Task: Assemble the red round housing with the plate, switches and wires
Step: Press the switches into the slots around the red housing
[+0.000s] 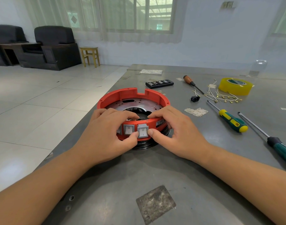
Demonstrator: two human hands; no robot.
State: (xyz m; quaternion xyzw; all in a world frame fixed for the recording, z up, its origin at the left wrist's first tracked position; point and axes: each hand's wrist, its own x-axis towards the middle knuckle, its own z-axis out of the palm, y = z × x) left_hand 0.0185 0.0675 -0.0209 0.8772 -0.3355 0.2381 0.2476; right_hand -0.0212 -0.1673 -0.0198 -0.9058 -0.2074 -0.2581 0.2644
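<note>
Switch fitting under way at frame centre, on the desk.
Left hand and right hand curl round the red housing, thumbs pinching the outer switch; wires wait upper right; next, probably press it home squarely.

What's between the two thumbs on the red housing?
A grey rocker switch in the housing wall sits between the left thumb and right thumb, head view.

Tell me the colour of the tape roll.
Yellow, see-through tape roll; shown in the head view.
</note>
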